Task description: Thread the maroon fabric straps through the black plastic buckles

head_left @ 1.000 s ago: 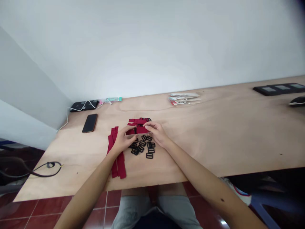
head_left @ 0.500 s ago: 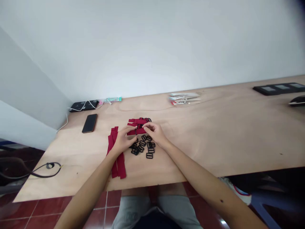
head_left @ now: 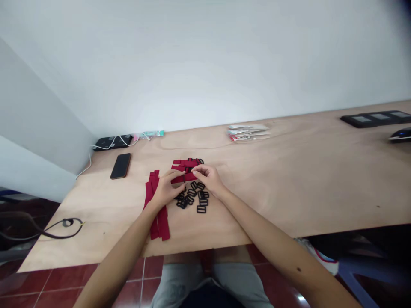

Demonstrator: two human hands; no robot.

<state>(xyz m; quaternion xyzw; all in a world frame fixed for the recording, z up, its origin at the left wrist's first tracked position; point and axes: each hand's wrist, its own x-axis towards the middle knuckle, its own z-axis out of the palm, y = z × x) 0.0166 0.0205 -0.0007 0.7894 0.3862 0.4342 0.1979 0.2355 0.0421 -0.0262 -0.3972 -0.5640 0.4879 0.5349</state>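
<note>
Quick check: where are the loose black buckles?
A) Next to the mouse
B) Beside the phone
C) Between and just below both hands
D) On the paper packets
C: the buckles lie on the desk between and just below the left hand and right hand.

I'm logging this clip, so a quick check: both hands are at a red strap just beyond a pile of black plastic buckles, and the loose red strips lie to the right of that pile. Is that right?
Not quite: the head view shows the loose red strips to the left of the black plastic buckles, not the right. The rest stands: the left hand and right hand are at a red strap just beyond the pile.
</note>
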